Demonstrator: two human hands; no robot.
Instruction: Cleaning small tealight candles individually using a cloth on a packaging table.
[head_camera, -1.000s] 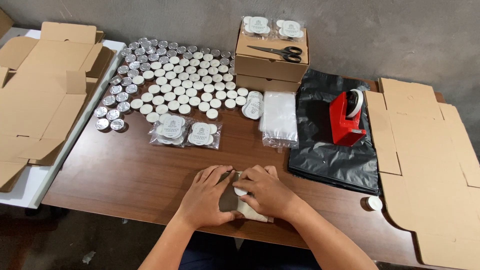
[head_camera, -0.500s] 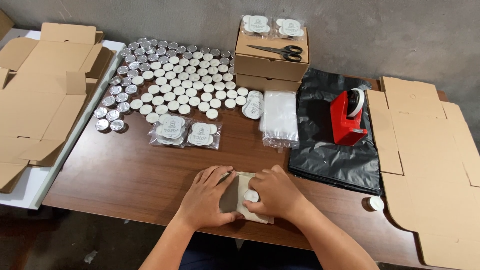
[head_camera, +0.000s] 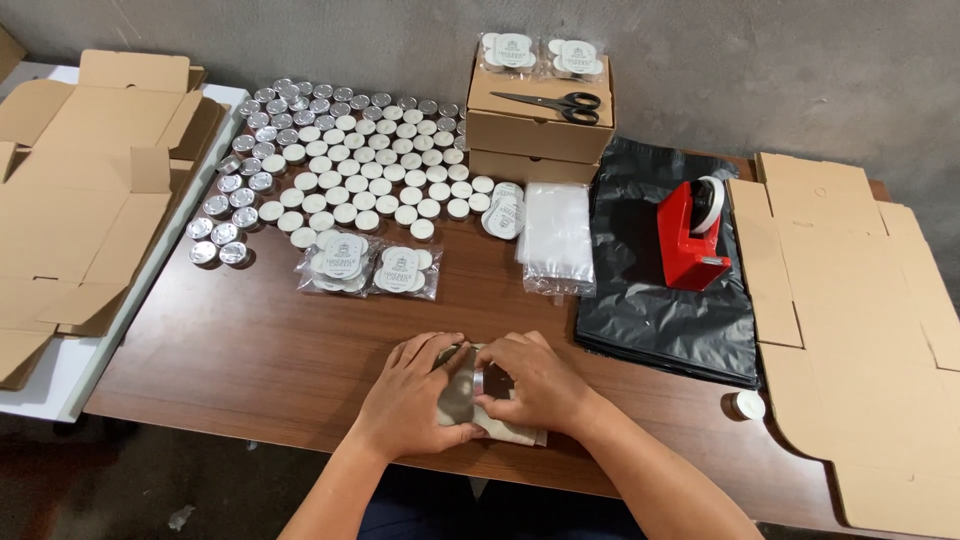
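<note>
At the bottom centre of the frame, both hands press down on a small pouch (head_camera: 480, 410) lying flat on the wooden table (head_camera: 250, 350). The left hand (head_camera: 410, 395) lies with fingers spread and slightly curled over the pouch's left half; the right hand (head_camera: 535, 385) covers its right half, fingers bent and pinching at a small round tin (head_camera: 492, 380) that shows between the two hands (how firmly it is gripped cannot be told).

Just above, toward the middle of the frame, two clear packets of tins (head_camera: 370, 265) lie side by side. To their right sits a stack of clear bags (head_camera: 557, 235), and further right a pile of black bags (head_camera: 650, 290) with a red tape dispenser (head_camera: 695, 235) standing on it. Flat cardboard sheets (head_camera: 850, 330) fill the right edge, more flat cardboard (head_camera: 80, 190) the left.

In the upper left centre, a wide field of small round tins (head_camera: 340, 150) covers the table. At the top centre, stacked cardboard boxes (head_camera: 535, 135) carry black scissors (head_camera: 550, 102).
</note>
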